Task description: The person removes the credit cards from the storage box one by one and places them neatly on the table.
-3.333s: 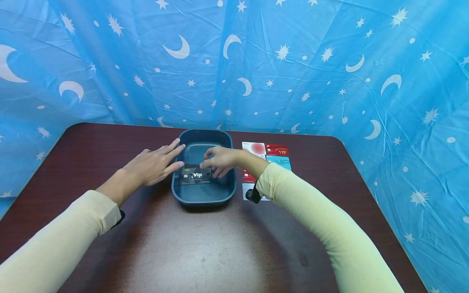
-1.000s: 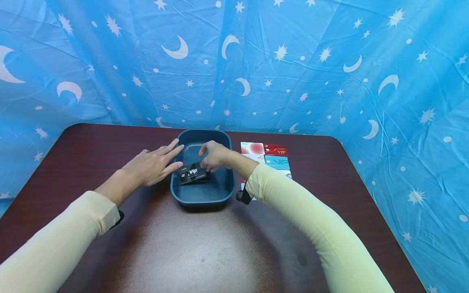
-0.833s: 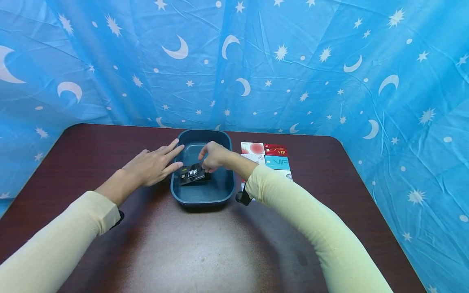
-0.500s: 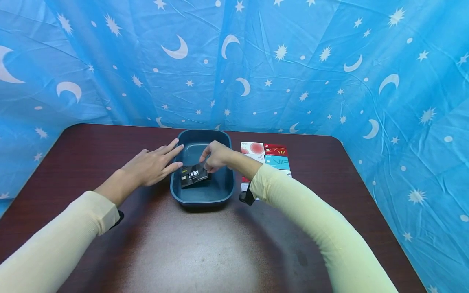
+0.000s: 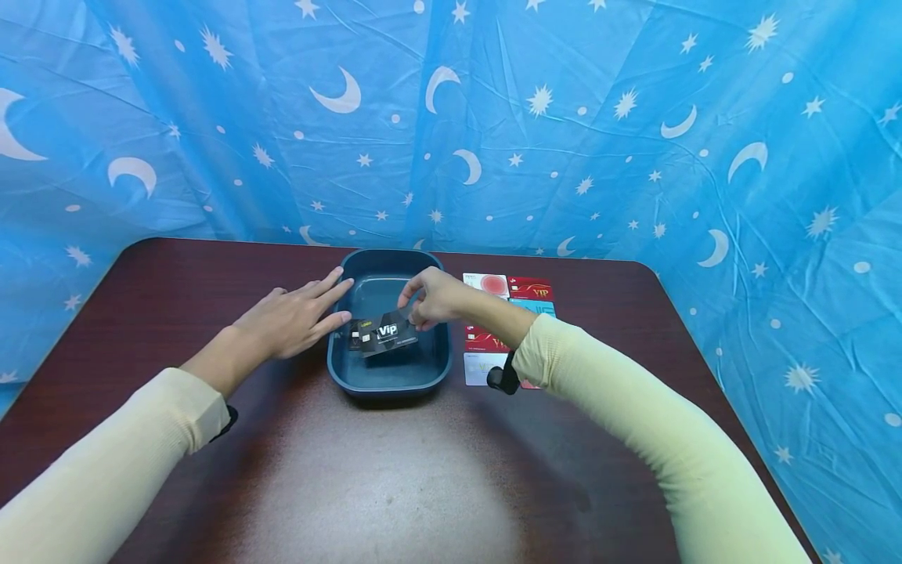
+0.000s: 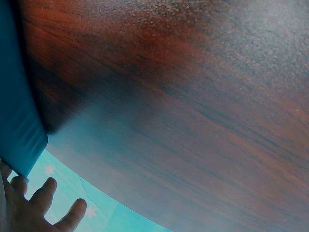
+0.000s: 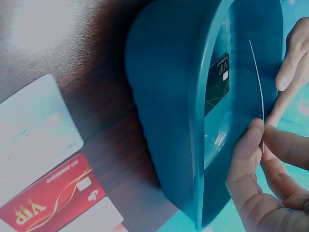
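Observation:
A dark blue plastic bin (image 5: 391,380) stands on the table. My left hand (image 5: 299,317) lies with straight, spread fingers against its left rim; the left wrist view shows those fingers (image 6: 75,215) by the bin wall (image 6: 17,96). My right hand (image 5: 438,298) is over the bin, pinching a black Vip card (image 5: 387,333) by its right end between thumb and fingers. That card (image 7: 257,79) appears edge-on in the right wrist view, raised off the bin's floor. Another black VIP card (image 7: 219,82) lies inside the bin, mostly covered in the head view.
Right of the bin, several cards lie in rows on the table: a white card with a red circle (image 5: 486,284), a red VIP card (image 5: 532,289), a teal card (image 5: 533,308) and a pale card (image 5: 482,368). My right forearm covers some. A blue curtain (image 5: 451,125) hangs behind.
My right hand has taken hold of the upper black Vip card, lifted it and moved it rightward, uncovering part of the card beneath. My left hand has stayed at the bin's rim.

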Available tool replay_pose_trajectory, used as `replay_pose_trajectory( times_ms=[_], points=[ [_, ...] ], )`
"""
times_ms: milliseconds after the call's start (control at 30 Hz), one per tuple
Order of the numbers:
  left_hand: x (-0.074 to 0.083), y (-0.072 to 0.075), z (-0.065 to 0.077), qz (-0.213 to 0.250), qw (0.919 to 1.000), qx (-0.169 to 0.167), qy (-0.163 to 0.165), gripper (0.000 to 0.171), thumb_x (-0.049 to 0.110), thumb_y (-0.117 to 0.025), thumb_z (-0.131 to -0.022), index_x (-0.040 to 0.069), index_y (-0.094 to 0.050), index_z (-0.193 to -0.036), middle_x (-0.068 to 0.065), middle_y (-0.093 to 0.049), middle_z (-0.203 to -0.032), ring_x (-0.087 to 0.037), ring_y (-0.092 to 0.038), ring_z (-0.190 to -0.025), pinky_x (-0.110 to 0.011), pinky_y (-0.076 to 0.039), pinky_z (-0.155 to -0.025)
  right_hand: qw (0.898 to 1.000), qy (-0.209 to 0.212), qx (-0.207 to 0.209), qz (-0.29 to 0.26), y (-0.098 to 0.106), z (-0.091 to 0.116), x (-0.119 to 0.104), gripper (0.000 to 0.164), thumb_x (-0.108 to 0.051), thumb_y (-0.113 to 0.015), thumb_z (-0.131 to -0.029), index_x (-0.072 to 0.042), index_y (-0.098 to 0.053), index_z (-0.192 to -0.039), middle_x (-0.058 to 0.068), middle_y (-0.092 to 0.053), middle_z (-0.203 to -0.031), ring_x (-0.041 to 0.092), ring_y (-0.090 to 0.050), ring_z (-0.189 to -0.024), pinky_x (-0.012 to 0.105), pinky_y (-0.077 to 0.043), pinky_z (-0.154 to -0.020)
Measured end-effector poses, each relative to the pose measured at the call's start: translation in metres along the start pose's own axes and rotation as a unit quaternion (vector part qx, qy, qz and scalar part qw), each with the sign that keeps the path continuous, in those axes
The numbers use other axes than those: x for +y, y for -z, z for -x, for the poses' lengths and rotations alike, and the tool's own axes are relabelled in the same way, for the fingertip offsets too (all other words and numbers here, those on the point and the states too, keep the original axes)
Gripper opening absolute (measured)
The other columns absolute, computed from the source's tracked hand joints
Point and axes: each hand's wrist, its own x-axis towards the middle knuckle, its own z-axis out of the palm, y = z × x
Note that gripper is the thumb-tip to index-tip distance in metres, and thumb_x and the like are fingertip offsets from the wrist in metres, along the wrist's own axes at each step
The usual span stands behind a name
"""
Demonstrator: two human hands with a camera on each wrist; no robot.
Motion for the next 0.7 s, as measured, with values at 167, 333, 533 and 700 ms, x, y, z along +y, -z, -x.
replay_pose_trajectory(
  times_ms=[167, 333, 533, 700],
  points=[
    [0.001, 0.000, 0.000, -0.002, 1.0000, 0.005, 0.000, 0.067, 0.045, -0.042, -0.105, 0.008, -0.024, -0.158, -0.023, -0.018, -0.163, -0.045, -0.035, -0.141, -0.073, -0.032, -0.103, 1.000, 0.007, -0.001, -0.003, 0.008, 0.012, 0.004, 0.019, 0.010, -0.057, -0.093, 0.003, -0.065, -0.109, 0.013, -0.060, -0.073, 0.021, -0.065, -0.074, 0.031, -0.060, -0.073],
    [0.001, -0.001, 0.001, -0.003, 1.0000, 0.008, -0.003, 0.067, 0.045, -0.043, -0.105, 0.008, -0.024, -0.158, -0.023, -0.018, -0.162, -0.045, -0.035, -0.141, -0.073, -0.033, -0.102, 1.000, 0.015, -0.002, -0.002, 0.016, 0.027, 0.008, 0.018, 0.010, -0.059, -0.092, 0.002, -0.064, -0.108, 0.012, -0.057, -0.071, 0.025, -0.066, -0.075, 0.036, -0.060, -0.076],
    [0.001, -0.001, 0.001, -0.007, 0.9999, 0.008, -0.005, 0.067, 0.045, -0.043, -0.105, 0.008, -0.024, -0.158, -0.023, -0.018, -0.162, -0.045, -0.036, -0.141, -0.072, -0.035, -0.101, 0.999, 0.034, 0.009, 0.009, 0.023, 0.046, 0.014, 0.020, 0.010, -0.061, -0.091, 0.001, -0.064, -0.109, 0.011, -0.058, -0.073, 0.026, -0.064, -0.074, 0.038, -0.059, -0.077],
    [0.001, -0.001, 0.001, -0.011, 0.9999, 0.008, -0.007, 0.067, 0.045, -0.042, -0.105, 0.008, -0.024, -0.158, -0.023, -0.018, -0.162, -0.045, -0.036, -0.140, -0.072, -0.035, -0.101, 0.999, 0.032, 0.023, 0.014, 0.029, 0.063, 0.022, 0.020, 0.008, -0.062, -0.091, -0.002, -0.064, -0.108, 0.013, -0.061, -0.083, 0.033, -0.066, -0.082, 0.036, -0.059, -0.075]
  ],
)
